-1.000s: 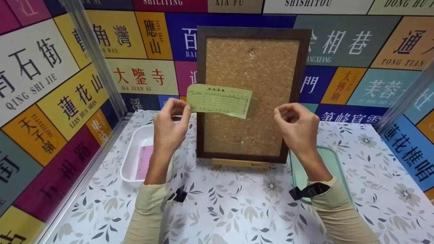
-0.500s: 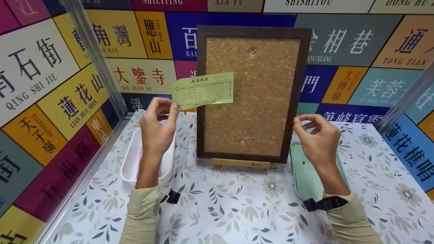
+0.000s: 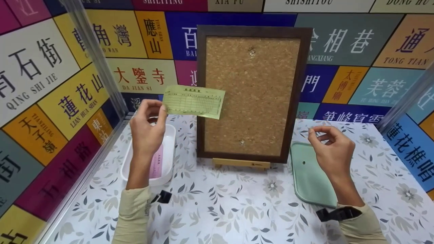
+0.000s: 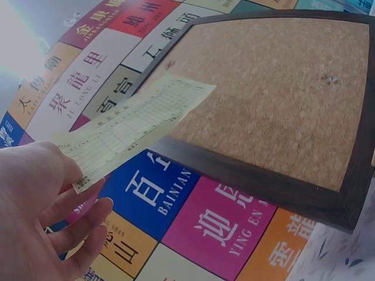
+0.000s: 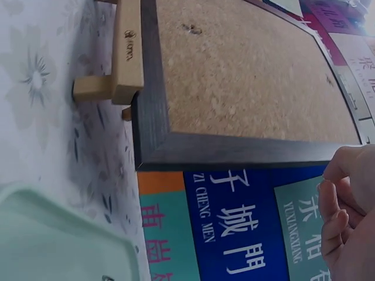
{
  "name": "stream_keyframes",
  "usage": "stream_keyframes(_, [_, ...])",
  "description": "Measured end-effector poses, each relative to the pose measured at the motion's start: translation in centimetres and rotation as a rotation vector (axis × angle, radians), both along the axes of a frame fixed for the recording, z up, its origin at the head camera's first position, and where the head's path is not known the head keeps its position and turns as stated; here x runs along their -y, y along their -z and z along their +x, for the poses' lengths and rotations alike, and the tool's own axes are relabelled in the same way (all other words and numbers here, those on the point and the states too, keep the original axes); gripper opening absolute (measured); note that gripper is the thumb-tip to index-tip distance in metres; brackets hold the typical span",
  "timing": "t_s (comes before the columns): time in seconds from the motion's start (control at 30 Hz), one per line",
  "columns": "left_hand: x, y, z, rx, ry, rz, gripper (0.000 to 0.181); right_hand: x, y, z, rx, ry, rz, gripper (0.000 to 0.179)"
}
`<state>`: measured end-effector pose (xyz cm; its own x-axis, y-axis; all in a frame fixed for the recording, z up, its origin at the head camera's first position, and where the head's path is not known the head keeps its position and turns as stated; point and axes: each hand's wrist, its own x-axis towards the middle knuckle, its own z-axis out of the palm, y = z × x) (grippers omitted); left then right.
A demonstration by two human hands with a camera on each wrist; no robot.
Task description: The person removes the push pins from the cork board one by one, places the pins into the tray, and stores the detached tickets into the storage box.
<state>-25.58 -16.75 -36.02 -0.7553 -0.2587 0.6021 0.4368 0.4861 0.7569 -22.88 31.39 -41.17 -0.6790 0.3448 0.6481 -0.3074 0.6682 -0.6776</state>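
Note:
My left hand [image 3: 146, 130] pinches a pale green printed receipt slip [image 3: 194, 101] by its left end, between thumb and forefinger. The slip stretches out to the right and overlaps the board's left edge in the head view. To the right of the framed corkboard [image 3: 251, 98], my right hand [image 3: 334, 149] hangs above the green tray [image 3: 313, 179], thumb and forefinger tips together. A tiny pointed thing [image 5: 324, 179], which looks like a pushpin, shows at those fingertips in the right wrist view; most of it is hidden.
The corkboard stands upright on a small wooden stand [image 3: 240, 163], with small clear spots on its cork. At left, a white tray [image 3: 169, 135] holds a pink slip [image 3: 156, 164], partly behind my left arm. A small dark thing [image 3: 303, 163] lies in the green tray.
My left hand has carried the green slip leftward, off the middle of the board. My right hand has moved right and down, away from the board to over the green tray.

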Motion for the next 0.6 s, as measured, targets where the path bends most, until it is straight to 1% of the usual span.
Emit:
stream_keyframes(0.1, [0.7, 0.3, -0.1, 0.023, -0.008, -0.007, 0.017, -0.6, 0.7, 0.1, 0.02, 0.012, 0.009, 0.014])
stream_keyframes(0.3, [1.8, 0.8, -0.3, 0.041, -0.037, -0.041, 0.018, -1.5, 1.6, 0.2, 0.05, 0.037, 0.031, 0.014])
stream_keyframes(0.43, [2.4, 1.1, -0.4, 0.049, -0.05, -0.056, 0.018, -2.1, 1.9, 0.2, 0.049, 0.032, 0.044, 0.011])
stream_keyframes(0.6, [2.9, 1.6, -0.4, 0.055, -0.048, -0.064, 0.018, -2.8, 2.3, 0.2, 0.043, 0.024, 0.054, 0.009])
